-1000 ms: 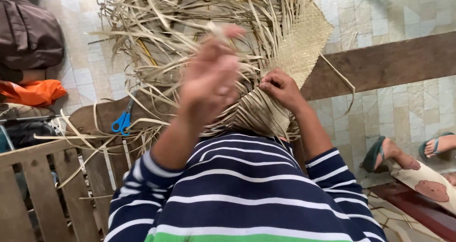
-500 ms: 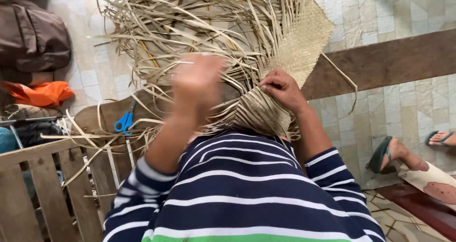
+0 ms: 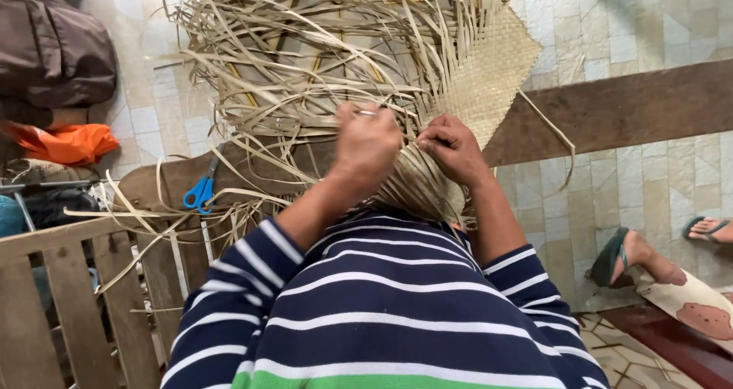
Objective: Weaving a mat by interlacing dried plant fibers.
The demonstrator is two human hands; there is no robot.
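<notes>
**Both hands at the edge of a half-woven palm mat**

From where I sit watching the head camera, the woven mat point(image 3: 489, 76) fills the top centre of the view. Its finished part is a tight, pale tan checker weave with one pointed corner jutting to the right over the tiled floor point(image 3: 657, 183). To the left of that panel the weave breaks up into a big tangle of loose strips point(image 3: 305, 61), dry, flat and straw-coloured, curling in all directions and spilling down toward the body.

My left hand point(image 3: 366, 148) is closed, fingers curled in on the loose strips just beside the woven edge; I cannot tell how many strips it grips. My right hand point(image 3: 452, 146) sits close beside it, fingertips pinched on strips where they meet the weave, pressing them against the mat.

A dark wooden plank point(image 3: 611, 110) runs across under the mat. Blue-handled scissors point(image 3: 200, 192) lie on it to the left, well apart from both hands. Another person's sandalled foot point(image 3: 622, 255) rests on the floor at the right.
</notes>
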